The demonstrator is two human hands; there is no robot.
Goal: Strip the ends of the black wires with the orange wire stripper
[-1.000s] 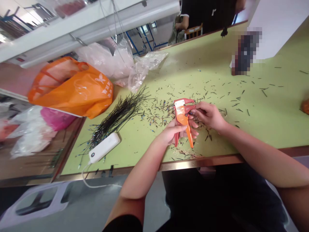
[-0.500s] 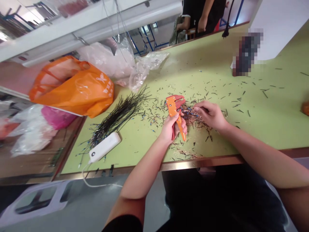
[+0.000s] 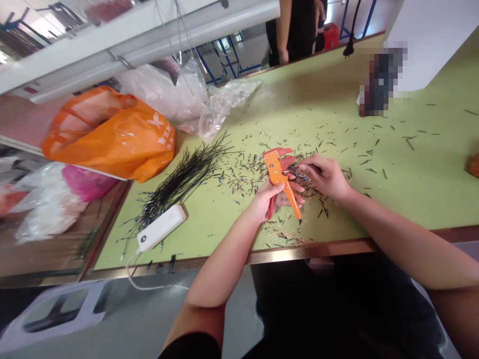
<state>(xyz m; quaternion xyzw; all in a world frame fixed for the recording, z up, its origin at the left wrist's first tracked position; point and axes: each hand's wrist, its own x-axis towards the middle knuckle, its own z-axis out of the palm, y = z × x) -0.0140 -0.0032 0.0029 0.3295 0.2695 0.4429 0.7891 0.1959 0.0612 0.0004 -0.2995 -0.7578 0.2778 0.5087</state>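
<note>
My left hand (image 3: 277,197) is wrapped around an orange and red wire stripper (image 3: 277,167), whose jaws point up and to the right. The stripper's handles are spread apart, and some of my fingers reach between and behind them. Just right of the jaws, my right hand (image 3: 325,174) is closed in a pinch; what lies between its fingertips is too small to tell from the scraps behind. Beneath both hands spreads a heap of copper-coloured strands and short wire pieces (image 3: 309,185), some with blue ends. A bundle of long black wires (image 3: 183,174) lies to the left.
A white power bank (image 3: 162,228) with a cable lies near the front edge of the green table (image 3: 209,214). Behind are an orange bag (image 3: 123,139) and clear plastic bags (image 3: 224,102). Black insulation scraps are scattered widely. Another person (image 3: 299,30) stands beyond the table.
My left hand has moved slightly right and down with the wire stripper, and its handles are wider apart. My right hand has barely moved. The person behind has shifted left.
</note>
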